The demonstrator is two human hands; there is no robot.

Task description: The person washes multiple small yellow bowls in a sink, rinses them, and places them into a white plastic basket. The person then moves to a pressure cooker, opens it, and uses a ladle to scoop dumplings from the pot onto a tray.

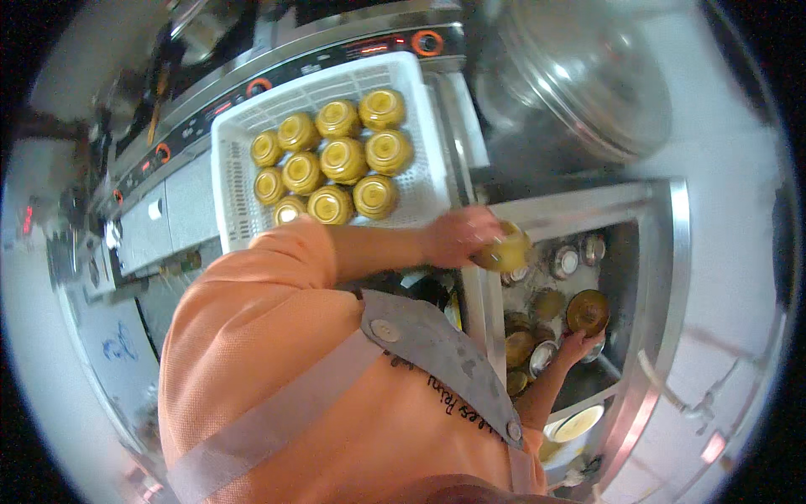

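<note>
My left hand (463,236) holds a rounded yellow-amber glass cup or small bowl (509,249) over the sink's near rim; both are blurred by motion. My right hand (582,345) grips a round amber vessel (588,312), its circular face turned up, inside the metal sink (645,271). Around it in the sink lie several similar amber vessels (519,348) and round clear or silvery pieces (565,261). Left of the sink, a white perforated plastic basket (434,145) holds rows of yellow-amber cups (343,160), standing upside down.
Behind the basket runs a cooker's control panel (327,60) with orange-ringed knobs. A large shiny metal vessel (567,82) stands beyond the sink. A tap (696,409) is at the right. A round pale-yellow dish or lid (578,423) lies by the sink's lower end.
</note>
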